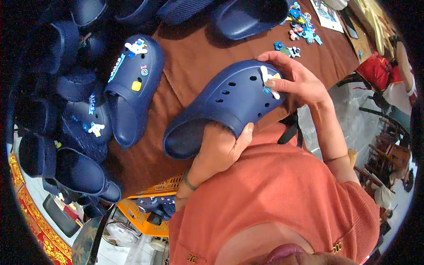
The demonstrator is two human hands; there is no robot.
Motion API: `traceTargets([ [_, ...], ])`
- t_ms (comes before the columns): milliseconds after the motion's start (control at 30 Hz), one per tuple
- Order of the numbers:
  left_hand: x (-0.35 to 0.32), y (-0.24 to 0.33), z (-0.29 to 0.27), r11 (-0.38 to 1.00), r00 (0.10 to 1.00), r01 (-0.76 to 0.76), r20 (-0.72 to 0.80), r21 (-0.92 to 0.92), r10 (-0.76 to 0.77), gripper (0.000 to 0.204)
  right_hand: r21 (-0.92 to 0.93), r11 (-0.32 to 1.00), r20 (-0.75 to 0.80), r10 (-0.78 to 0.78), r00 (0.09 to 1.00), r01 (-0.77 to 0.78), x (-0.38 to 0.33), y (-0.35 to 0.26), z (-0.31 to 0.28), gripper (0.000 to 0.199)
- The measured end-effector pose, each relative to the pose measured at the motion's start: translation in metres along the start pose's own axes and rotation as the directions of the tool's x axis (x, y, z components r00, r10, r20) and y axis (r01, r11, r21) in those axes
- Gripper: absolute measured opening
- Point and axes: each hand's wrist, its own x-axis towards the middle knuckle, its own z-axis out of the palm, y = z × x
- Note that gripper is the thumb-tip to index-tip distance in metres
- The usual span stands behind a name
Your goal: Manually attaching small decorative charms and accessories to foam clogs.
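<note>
Navy-blue perforated foam clog point(238, 99) is being held over brown cloth point(185, 77) | left hand point(221, 146) clasping rim, fingers inside; right hand point(302, 84) pinching toe, thumb on white rabbit-shaped charm point(266, 74) | seemingly light, springy; rim giving surest hold

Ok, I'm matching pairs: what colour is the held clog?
The clog is dark blue; the head view shows it best.

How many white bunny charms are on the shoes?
3: one charm on the held clog; one on the clog lying left of it; one on another clog further left. Others may be hidden.
</note>
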Motion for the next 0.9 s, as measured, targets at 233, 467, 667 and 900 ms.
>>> traceTargets([
  [233,-0.006,-0.003,0.005,0.942,0.971,-0.235,0.005,0.242,0.241,0.019,-0.066,0.998,-0.021,0.001,1.000,-0.003,-0.010,-0.005,0.011,0.056],
  [467,-0.008,-0.003,0.006,0.928,0.967,-0.246,0.005,0.279,0.254,0.018,-0.192,0.978,-0.161,-0.116,0.980,0.084,-0.013,0.003,0.026,0.040],
  [667,-0.001,-0.005,0.002,0.997,0.996,-0.074,-0.057,0.029,0.075,0.014,-0.127,0.991,-0.065,-0.042,0.997,0.033,-0.005,0.002,0.013,0.042],
  [900,0.002,-0.004,-0.003,0.992,0.993,0.116,0.001,-0.050,-0.116,0.024,-0.216,0.943,-0.205,-0.298,0.932,0.254,-0.009,0.018,0.022,0.039],
])
